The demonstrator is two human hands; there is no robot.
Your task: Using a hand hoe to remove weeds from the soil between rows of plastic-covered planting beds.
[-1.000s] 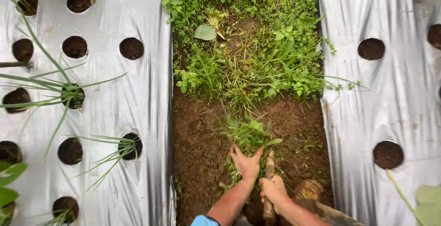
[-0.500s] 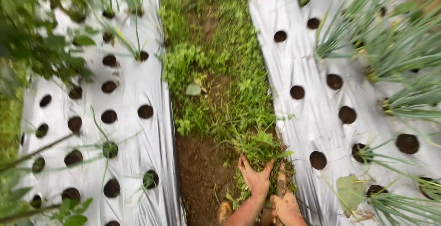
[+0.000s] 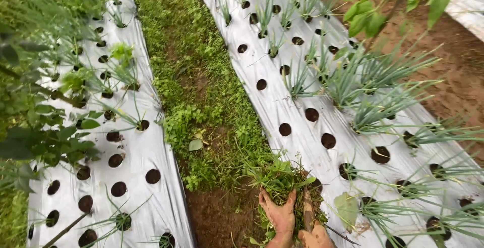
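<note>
1. At the bottom centre of the frame, the left hand [image 3: 279, 212] clutches a clump of weeds [image 3: 280, 178] at the furrow's edge.
2. Just right, the right hand [image 3: 316, 237] is clenched around a wooden tool handle [image 3: 307, 210].
3. Silver mulch sheets [image 3: 282, 109] with planting holes flank both sides.

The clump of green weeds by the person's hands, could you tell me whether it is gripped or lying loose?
Gripped: the soil-covered left hand has its fingers closed around the clump of green weeds at its base, above the bare brown soil.
</note>
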